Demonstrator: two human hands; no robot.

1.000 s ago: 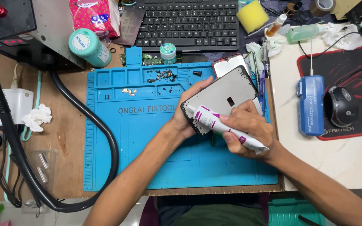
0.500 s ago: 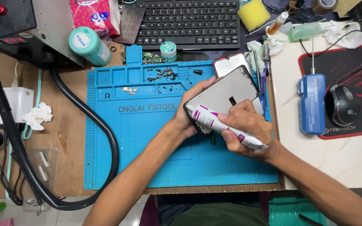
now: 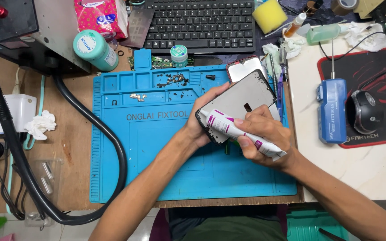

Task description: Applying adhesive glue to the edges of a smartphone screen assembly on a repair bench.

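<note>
Gluing step, by the look: the left hand (image 3: 202, 127) grips a flat grey phone panel (image 3: 240, 105) tilted above the blue silicone repair mat (image 3: 157, 178). The right hand (image 3: 264, 138) clasps a white-and-magenta adhesive tube (image 3: 240, 133), nozzle at the panel's lower-left edge; next likely calls for a steady bead along the rim.

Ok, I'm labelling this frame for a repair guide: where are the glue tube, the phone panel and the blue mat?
glue tube (image 3: 224, 125): head view, on its white body near the nozzle.
phone panel (image 3: 242, 96): head view, on its grey back face.
blue mat (image 3: 157, 156): head view, on bare flat surface.
</note>
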